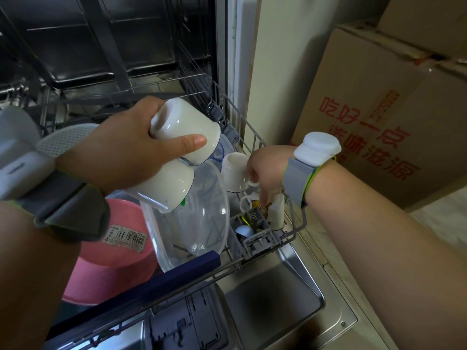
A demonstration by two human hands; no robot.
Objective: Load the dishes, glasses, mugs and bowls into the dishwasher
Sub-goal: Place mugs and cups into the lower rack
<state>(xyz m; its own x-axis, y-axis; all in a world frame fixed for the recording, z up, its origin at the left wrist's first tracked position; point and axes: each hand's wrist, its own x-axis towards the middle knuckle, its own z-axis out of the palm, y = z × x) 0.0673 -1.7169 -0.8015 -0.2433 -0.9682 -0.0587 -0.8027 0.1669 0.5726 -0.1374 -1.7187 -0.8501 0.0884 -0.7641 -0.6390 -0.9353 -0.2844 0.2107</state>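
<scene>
My left hand (121, 150) grips two cream mugs above the pulled-out lower rack (255, 137): one mug (184, 127) upside down between thumb and fingers, the other mug (166, 188) below it under my palm. My right hand (265, 168) pinches the handle of a small white mug (233, 173) at the rack's right side, mouth down and tilted. Below it stands another mug with a printed picture (274, 210) beside the grey cutlery basket (255, 233). A clear plastic lid or bowl (202, 218) and a pink bowl (113, 261) lean in the rack.
The dishwasher door (278, 299) lies open below the rack. A white perforated plate (68, 137) stands at the rack's left. Cardboard boxes (379, 109) stand against the wall on the right. The dishwasher tub (101, 34) is dark behind.
</scene>
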